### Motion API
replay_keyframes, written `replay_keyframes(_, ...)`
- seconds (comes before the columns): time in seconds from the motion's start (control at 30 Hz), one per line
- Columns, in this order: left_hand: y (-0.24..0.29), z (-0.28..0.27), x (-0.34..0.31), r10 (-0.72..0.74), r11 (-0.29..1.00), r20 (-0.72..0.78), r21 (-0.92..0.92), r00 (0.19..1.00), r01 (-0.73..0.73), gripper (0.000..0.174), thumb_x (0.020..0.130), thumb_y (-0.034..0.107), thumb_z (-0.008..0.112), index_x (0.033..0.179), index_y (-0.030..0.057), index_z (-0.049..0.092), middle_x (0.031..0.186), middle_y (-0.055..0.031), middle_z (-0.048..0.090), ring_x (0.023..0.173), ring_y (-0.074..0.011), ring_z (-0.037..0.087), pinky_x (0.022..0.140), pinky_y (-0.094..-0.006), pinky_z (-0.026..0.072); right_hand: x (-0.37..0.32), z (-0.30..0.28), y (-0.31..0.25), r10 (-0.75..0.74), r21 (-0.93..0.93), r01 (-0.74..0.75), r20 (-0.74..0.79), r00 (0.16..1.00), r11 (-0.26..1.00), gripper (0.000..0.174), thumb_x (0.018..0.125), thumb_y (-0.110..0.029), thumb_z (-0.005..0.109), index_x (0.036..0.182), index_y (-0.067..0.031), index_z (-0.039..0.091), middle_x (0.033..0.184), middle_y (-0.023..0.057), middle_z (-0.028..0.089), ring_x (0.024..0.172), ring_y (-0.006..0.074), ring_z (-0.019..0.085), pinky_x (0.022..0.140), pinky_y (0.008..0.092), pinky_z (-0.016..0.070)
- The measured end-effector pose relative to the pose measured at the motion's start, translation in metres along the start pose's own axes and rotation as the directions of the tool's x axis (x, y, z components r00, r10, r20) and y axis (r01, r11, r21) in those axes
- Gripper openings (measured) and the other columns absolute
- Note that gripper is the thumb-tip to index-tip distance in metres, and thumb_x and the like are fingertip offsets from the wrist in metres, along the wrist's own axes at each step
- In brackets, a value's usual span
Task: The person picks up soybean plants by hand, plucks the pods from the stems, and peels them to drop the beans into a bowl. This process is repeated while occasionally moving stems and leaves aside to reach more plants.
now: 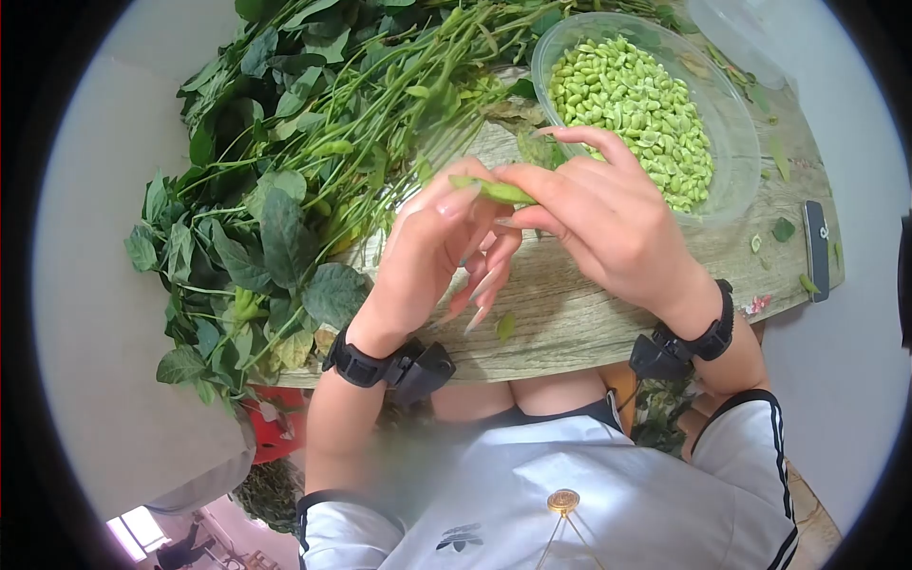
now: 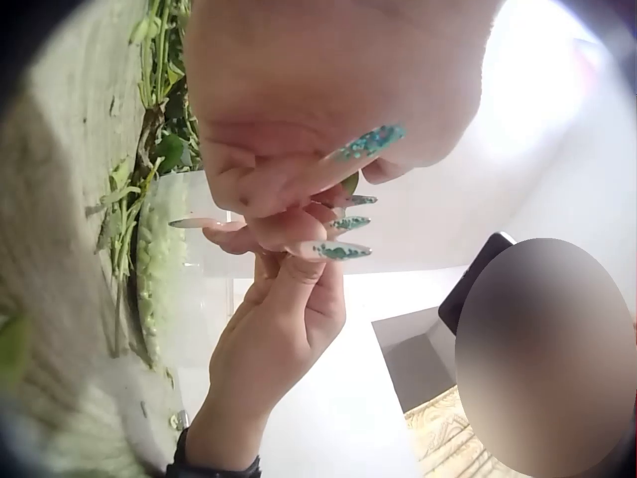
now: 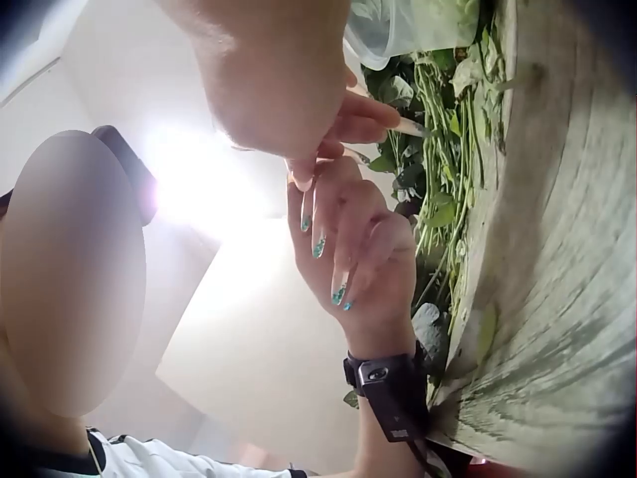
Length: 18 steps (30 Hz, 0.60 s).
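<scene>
A green bean pod (image 1: 503,193) is held between the two hands above the table in the head view. The left hand (image 1: 432,237) pinches its left end between thumb and index finger, the other fingers loosely curled below. At the pod's right end the right hand (image 1: 608,214) pinches with thumb and fingertips, one finger raised. Both wrist views show the left hand (image 2: 328,110) and right hand (image 3: 279,80) meeting at the fingertips; the pod is mostly hidden there. Behind the right hand stands a clear round bowl (image 1: 746,157) holding shelled green beans (image 1: 632,109).
Leafy stalks with pods (image 1: 285,218) cover the table's left and back. A dark phone-like object (image 1: 815,252) lies at the right edge of the wooden table (image 1: 560,323). Small green scraps (image 1: 783,229) lie near it, and a loose pod piece (image 1: 505,326) near the front.
</scene>
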<state>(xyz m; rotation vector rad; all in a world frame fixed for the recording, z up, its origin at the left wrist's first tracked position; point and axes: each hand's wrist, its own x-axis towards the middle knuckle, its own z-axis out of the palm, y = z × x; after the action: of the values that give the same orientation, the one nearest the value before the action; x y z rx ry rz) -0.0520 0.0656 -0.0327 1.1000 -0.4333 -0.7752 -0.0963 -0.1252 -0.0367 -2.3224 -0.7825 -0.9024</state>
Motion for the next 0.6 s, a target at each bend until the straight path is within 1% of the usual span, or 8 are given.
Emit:
replay_keyframes(0.03,0.0006,0.0017,0.0005,-0.001,1.000,-0.001,-0.001,1.000,0.001,0.039,0.098,0.041,0.036,0.099,0.0029,0.046,0.067,-0.0091,0.053,0.044,-0.0158,0.052,0.032,-0.0217,0.0355,0.0004,-0.0003,0.0002,-0.006,-0.009,0.006,-0.002,1.000,1.000,0.031,0.081,-0.019,0.072,0.106,-0.0033,0.063,0.070,0.0033,0.056,0.065,0.0176,0.058,0.087,0.0405,0.0492)
replay_keyframes(0.1,0.0010,0.0045,0.0012,-0.002,0.998,-0.052,0.067,0.999,0.006,0.030,0.100,0.030,0.030,0.088,0.0047,0.040,0.057,-0.0111,0.042,0.032,-0.0204,0.037,0.028,-0.0272,0.0330,0.0010,-0.0001,-0.0002,-0.013,-0.015,0.013,-0.004,1.000,1.000,0.030,0.081,-0.019,0.072,0.105,-0.0035,0.063,0.070,0.0031,0.056,0.065,0.0175,0.058,0.087,0.0406,0.0492)
replay_keyframes(0.33,0.0037,0.0080,-0.0015,0.006,1.000,-0.046,0.020,0.999,-0.005,0.024,0.095,0.026,0.034,0.087,0.0041,0.039,0.059,-0.0115,0.044,0.032,-0.0200,0.035,0.029,-0.0271,0.0298,0.0016,-0.0010,-0.0012,-0.016,-0.016,0.016,0.006,1.000,1.000,0.027,0.081,-0.019,0.072,0.102,-0.0037,0.065,0.071,0.0030,0.052,0.067,0.0185,0.055,0.087,0.0403,0.0489)
replay_keyframes(0.4,0.0033,0.0081,-0.0012,0.002,1.000,-0.065,0.001,0.998,-0.002,0.020,0.096,0.021,0.033,0.088,0.0029,0.039,0.060,-0.0106,0.044,0.032,-0.0188,0.034,0.029,-0.0265,0.0284,0.0013,-0.0012,-0.0005,-0.016,-0.018,0.016,0.011,1.000,1.000,0.026,0.081,-0.019,0.072,0.101,-0.0038,0.065,0.071,0.0032,0.051,0.067,0.0189,0.055,0.088,0.0401,0.0487)
replay_keyframes(0.43,0.0041,0.0086,-0.0007,0.002,1.000,-0.065,0.000,0.998,-0.002,0.020,0.096,0.021,0.033,0.088,0.0029,0.039,0.060,-0.0106,0.044,0.032,-0.0188,0.034,0.029,-0.0265,0.0284,0.0010,-0.0011,-0.0001,-0.025,-0.030,0.025,0.014,1.000,0.999,0.025,0.081,-0.019,0.072,0.100,-0.0038,0.064,0.071,0.0034,0.051,0.068,0.0192,0.055,0.086,0.0398,0.0486)
replay_keyframes(0.5,0.0057,0.0096,-0.0001,-0.032,0.999,-0.088,-0.029,0.996,0.030,0.017,0.096,0.014,0.032,0.088,0.0016,0.040,0.060,-0.0089,0.042,0.034,-0.0167,0.034,0.030,-0.0256,0.0280,0.0014,0.0000,0.0006,-0.032,-0.038,0.033,0.017,0.999,0.999,0.024,0.081,-0.019,0.071,0.098,-0.0038,0.064,0.072,0.0035,0.051,0.068,0.0196,0.054,0.084,0.0394,0.0484)
replay_keyframes(0.57,0.0046,0.0104,-0.0002,-0.054,0.997,-0.102,-0.054,0.993,0.048,0.016,0.096,0.012,0.031,0.088,0.0010,0.041,0.060,-0.0082,0.042,0.034,-0.0158,0.034,0.030,-0.0250,0.0278,0.0018,0.0003,0.0018,-0.076,-0.088,0.075,-0.010,0.997,0.993,0.021,0.080,-0.019,0.071,0.092,-0.0036,0.063,0.071,0.0032,0.051,0.066,0.0197,0.053,0.077,0.0373,0.0471)
replay_keyframes(0.6,0.0041,0.0108,-0.0001,-0.074,0.995,-0.113,-0.079,0.991,0.065,0.016,0.097,0.010,0.031,0.088,0.0004,0.041,0.060,-0.0076,0.041,0.035,-0.0149,0.035,0.031,-0.0245,0.0276,0.0010,0.0004,0.0014,-0.075,-0.088,0.074,-0.009,0.997,0.993,0.021,0.080,-0.019,0.071,0.092,-0.0036,0.063,0.071,0.0032,0.051,0.066,0.0197,0.053,0.077,0.0373,0.0471)
